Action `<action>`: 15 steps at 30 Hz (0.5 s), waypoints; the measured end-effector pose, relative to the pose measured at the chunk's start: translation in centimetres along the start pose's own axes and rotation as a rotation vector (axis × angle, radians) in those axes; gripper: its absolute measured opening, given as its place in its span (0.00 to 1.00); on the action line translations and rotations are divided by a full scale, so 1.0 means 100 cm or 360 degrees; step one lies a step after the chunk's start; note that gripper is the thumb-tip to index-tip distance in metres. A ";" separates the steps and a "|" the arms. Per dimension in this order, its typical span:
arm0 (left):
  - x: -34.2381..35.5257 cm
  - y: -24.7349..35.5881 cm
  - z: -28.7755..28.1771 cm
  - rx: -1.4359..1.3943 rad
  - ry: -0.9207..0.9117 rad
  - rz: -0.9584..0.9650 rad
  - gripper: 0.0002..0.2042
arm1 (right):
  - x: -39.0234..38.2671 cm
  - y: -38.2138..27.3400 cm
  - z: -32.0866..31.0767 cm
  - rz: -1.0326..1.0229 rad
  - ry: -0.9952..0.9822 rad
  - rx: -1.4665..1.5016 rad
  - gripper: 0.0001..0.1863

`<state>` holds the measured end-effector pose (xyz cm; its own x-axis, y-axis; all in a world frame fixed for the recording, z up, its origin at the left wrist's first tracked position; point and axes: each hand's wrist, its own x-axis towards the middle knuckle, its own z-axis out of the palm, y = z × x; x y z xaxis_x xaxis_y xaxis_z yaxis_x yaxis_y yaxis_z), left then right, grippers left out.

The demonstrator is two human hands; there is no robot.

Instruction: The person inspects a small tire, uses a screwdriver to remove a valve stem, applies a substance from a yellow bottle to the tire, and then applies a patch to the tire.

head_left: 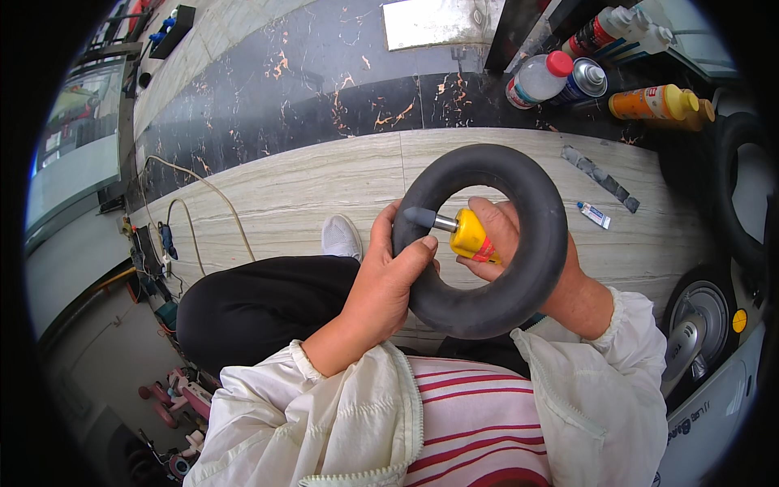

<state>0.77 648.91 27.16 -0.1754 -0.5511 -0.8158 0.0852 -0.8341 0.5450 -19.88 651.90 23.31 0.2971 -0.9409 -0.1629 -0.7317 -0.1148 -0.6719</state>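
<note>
A black inflated inner tube [545,231] is held up over the floor in front of me. My left hand [380,272] grips its left side, with the thumb on the near face. My right hand [497,235] comes from behind the tube and shows through its hole. Its fingers are wrapped round a small yellow handheld grinder [469,234]. A metal shaft leads from the grinder to a grey conical grinding tip [419,217], which lies against the tube's left inner side, near my left fingers. The grinder's rear end is hidden.
On the floor to the right lie a grey strip [600,178] and a small glue tube [595,214]. A red-capped bottle [531,84], a can [586,79] and a yellow bottle [649,103] stand beyond. A wheel [699,321] sits far right; a cable [223,199] curves at left.
</note>
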 end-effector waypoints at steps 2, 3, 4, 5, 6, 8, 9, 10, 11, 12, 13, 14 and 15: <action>0.000 0.000 0.000 -0.0006 -0.0001 0.0011 0.34 | -0.002 0.001 0.002 -0.0065 0.0053 0.0017 0.40; 0.000 -0.001 0.000 -0.0009 -0.0002 0.0016 0.35 | -0.002 0.001 0.002 -0.0076 0.0052 0.0002 0.40; 0.000 -0.001 0.000 -0.0006 -0.0002 0.0016 0.35 | -0.003 0.001 0.002 -0.0091 0.0058 0.0000 0.40; 0.000 -0.001 0.000 -0.0002 -0.0002 0.0015 0.35 | -0.003 0.001 0.002 -0.0105 0.0064 -0.0001 0.40; 0.000 -0.001 -0.001 -0.0003 -0.0005 0.0020 0.35 | -0.002 0.001 0.002 -0.0107 0.0059 -0.0001 0.40; 0.000 0.000 -0.001 0.0015 -0.0012 0.0024 0.35 | -0.002 0.000 0.001 -0.0111 0.0054 0.0011 0.39; 0.000 -0.001 -0.001 0.0022 -0.0017 0.0028 0.35 | -0.002 0.000 0.001 -0.0068 0.0043 -0.0005 0.39; 0.001 -0.001 -0.001 0.0019 -0.0017 0.0028 0.35 | -0.001 0.000 0.000 -0.0024 0.0038 -0.0007 0.39; 0.001 0.000 -0.001 0.0016 -0.0018 0.0028 0.35 | 0.000 0.001 0.000 0.0000 0.0033 -0.0001 0.39; 0.001 0.000 -0.001 0.0012 -0.0018 0.0028 0.35 | 0.000 0.001 -0.001 -0.0012 0.0107 -0.0022 0.37; 0.001 0.000 -0.001 0.0013 -0.0012 0.0027 0.35 | 0.001 0.002 -0.001 -0.0044 0.0183 -0.0035 0.36; 0.001 0.000 -0.001 0.0013 -0.0006 0.0027 0.35 | 0.001 0.003 -0.001 -0.0068 0.0267 -0.0066 0.34; 0.000 0.000 0.000 0.0010 0.0003 0.0028 0.35 | 0.002 0.004 -0.001 -0.0124 0.0262 -0.0040 0.34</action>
<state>0.80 648.93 27.11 -0.1721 -0.5658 -0.8064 0.0820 -0.8240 0.5606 -20.12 651.67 23.08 0.2508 -0.9680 0.0108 -0.7261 -0.1954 -0.6593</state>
